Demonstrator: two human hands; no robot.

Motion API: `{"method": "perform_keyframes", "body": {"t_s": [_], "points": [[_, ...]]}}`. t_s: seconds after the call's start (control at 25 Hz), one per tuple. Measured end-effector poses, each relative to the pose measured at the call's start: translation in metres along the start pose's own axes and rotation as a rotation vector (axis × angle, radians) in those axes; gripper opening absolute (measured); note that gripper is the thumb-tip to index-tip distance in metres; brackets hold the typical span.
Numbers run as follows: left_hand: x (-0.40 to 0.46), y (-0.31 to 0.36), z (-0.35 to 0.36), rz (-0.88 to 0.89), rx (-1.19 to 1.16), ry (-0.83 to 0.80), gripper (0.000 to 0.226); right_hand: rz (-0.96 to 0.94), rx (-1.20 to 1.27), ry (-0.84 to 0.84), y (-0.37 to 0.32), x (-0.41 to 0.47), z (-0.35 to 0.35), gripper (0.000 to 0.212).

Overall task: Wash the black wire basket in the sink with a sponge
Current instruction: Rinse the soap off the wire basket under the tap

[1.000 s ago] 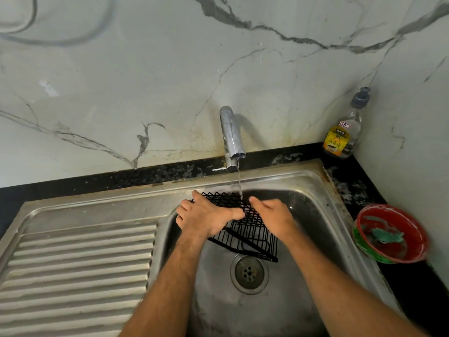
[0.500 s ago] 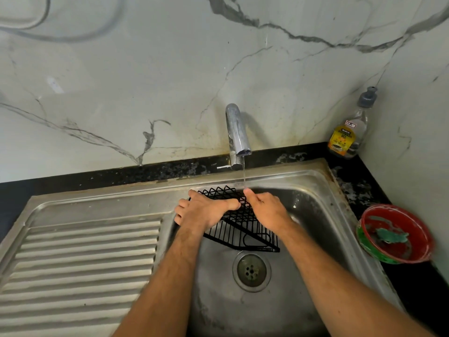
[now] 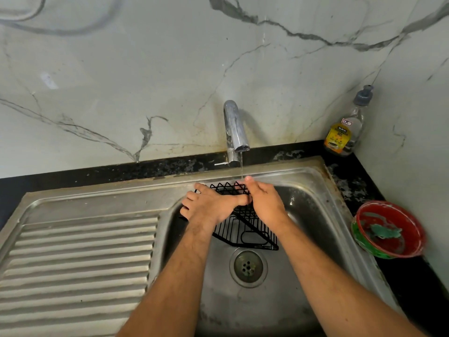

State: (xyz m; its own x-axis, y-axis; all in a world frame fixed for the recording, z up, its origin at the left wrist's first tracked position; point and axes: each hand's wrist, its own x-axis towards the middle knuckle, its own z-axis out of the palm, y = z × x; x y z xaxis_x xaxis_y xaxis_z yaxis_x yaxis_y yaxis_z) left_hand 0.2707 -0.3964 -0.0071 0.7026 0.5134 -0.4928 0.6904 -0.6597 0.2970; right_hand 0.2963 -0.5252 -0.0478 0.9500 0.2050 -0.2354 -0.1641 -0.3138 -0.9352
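A black wire basket (image 3: pixel 247 233) stands tilted in the steel sink (image 3: pixel 315 215), under a thin stream from the tap (image 3: pixel 234 127). My left hand (image 3: pixel 209 205) grips the basket's upper left rim, thumb stretched across the wires. My right hand (image 3: pixel 263 199) holds the upper right part, fingers reaching up to the zigzag top edge where the water falls. A green sponge (image 3: pixel 385 232) lies in a red bowl (image 3: pixel 410 244) on the counter at the right; neither hand has it.
A dish soap bottle (image 3: pixel 346 132) stands in the back right corner on the black counter. A ribbed steel drainboard (image 3: pixel 77 259) lies left of the sink bowl. The drain (image 3: pixel 248 267) sits just in front of the basket.
Both hands have turned the basket more upright and shifted it toward the back of the sink, under the stream. My right fingers now reach the top edge.
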Motion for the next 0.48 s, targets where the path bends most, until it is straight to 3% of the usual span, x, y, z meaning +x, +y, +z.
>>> {"method": "perform_keyframes", "body": {"t_s": [0.16, 0.24, 0.36, 0.48], "points": [[0.003, -0.005, -0.006, 0.044, -0.053, -0.053, 0.149, -0.193, 0.003, -0.051, -0.001, -0.011, 0.003, 0.043], [0.0, -0.005, -0.006, 0.058, -0.075, -0.08, 0.153, -0.132, -0.061, -0.063, 0.013, -0.009, -0.003, 0.05], [0.001, -0.006, -0.003, 0.09, -0.076, -0.089, 0.157, 0.027, -0.111, -0.103, 0.022, -0.005, -0.01, 0.078], [0.008, -0.014, -0.008, 0.127, -0.075, -0.121, 0.156, -0.185, 0.01, -0.037, 0.019, -0.015, -0.002, 0.066]]}}
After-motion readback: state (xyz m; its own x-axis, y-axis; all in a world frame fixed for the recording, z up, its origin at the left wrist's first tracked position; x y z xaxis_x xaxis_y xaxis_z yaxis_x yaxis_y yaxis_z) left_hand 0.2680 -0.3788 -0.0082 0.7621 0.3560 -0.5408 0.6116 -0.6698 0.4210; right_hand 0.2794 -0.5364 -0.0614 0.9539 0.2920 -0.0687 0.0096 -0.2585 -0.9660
